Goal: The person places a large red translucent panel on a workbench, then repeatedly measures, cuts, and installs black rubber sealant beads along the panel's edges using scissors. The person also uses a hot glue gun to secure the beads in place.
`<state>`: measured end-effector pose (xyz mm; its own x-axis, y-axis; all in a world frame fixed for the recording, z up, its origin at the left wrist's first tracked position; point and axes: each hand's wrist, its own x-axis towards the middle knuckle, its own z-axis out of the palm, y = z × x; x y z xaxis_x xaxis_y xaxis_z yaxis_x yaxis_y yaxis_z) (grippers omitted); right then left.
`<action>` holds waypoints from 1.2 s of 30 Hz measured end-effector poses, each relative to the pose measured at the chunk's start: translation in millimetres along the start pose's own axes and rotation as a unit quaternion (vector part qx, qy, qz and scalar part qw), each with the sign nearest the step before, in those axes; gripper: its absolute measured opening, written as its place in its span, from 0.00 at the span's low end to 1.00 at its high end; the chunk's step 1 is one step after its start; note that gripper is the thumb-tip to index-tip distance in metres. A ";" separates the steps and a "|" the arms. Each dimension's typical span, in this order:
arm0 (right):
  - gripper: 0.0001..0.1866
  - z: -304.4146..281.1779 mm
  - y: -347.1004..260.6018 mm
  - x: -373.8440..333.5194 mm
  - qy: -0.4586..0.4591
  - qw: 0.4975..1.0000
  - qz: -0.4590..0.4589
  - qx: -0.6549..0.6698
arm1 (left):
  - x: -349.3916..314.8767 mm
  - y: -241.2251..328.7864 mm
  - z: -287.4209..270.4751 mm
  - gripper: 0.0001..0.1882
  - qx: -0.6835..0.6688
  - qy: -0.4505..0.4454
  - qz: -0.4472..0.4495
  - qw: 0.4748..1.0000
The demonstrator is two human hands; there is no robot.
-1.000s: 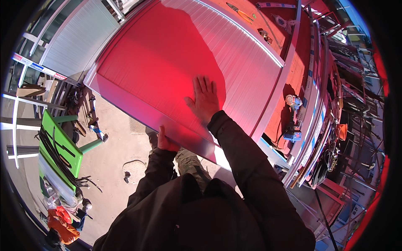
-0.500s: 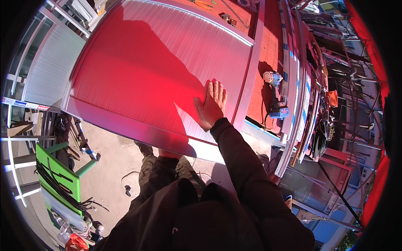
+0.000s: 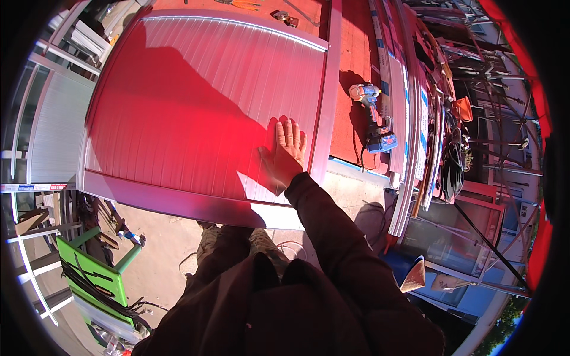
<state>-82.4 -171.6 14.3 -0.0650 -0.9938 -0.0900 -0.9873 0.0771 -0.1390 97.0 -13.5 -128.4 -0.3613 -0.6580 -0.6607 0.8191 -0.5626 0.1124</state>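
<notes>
A large ribbed panel in a metal frame [image 3: 178,202], tinted red by the light, lies flat in front of me. My right hand [image 3: 286,154] rests palm down near its right side, the fingers stretched out and a little apart, holding nothing. Below the panel's near edge, my left forearm [image 3: 228,246] reaches up against the frame. The left hand itself is hidden there, so its fingers do not show. To the right of the panel, a blue cordless power drill [image 3: 375,121] lies on a reddish board [image 3: 353,44].
Long metal profiles [image 3: 409,118] run along the right side. Pliers with orange handles [image 3: 244,5] lie beyond the panel. At the lower left stands a green stand [image 3: 89,267] with black strips on it. Another framed panel [image 3: 59,130] leans at the left.
The panel and drill sit further left and the panel's near edge lower in view. My right hand stays flat on the panel. The left hand, partly visible before, is hidden now.
</notes>
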 end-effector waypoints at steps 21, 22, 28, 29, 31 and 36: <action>0.48 6.8 6.8 -13.1 0.005 0.997 0.047 -0.057 | 25.9 408.6 75.0 0.43 0.783 0.419 0.321 0.330; 0.48 5.5 5.3 -15.3 0.010 0.997 0.061 -0.048 | 25.0 405.9 72.4 0.43 0.780 0.413 0.325 0.341; 0.44 28.5 25.6 -25.7 0.030 0.989 0.008 -0.143 | 1.9 402.9 68.5 0.44 0.789 0.364 0.285 0.405; 0.43 34.2 35.0 -28.4 0.051 0.986 -0.001 -0.161 | -1.3 401.4 67.4 0.43 0.792 0.340 0.298 0.410; 0.39 46.9 46.9 -23.3 0.104 0.978 -0.033 -0.177 | -4.0 395.5 51.1 0.42 0.792 0.322 0.308 0.418; 0.29 81.9 74.4 -23.4 0.261 0.925 -0.145 -0.234 | -72.7 383.0 4.1 0.25 0.673 0.200 0.468 0.536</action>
<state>-142.5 -136.1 -74.7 0.2727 -0.8798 0.3894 -0.9209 -0.1215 0.3703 435.1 -183.2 -34.3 0.2730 -0.9589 0.0771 -0.6034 -0.1082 0.7900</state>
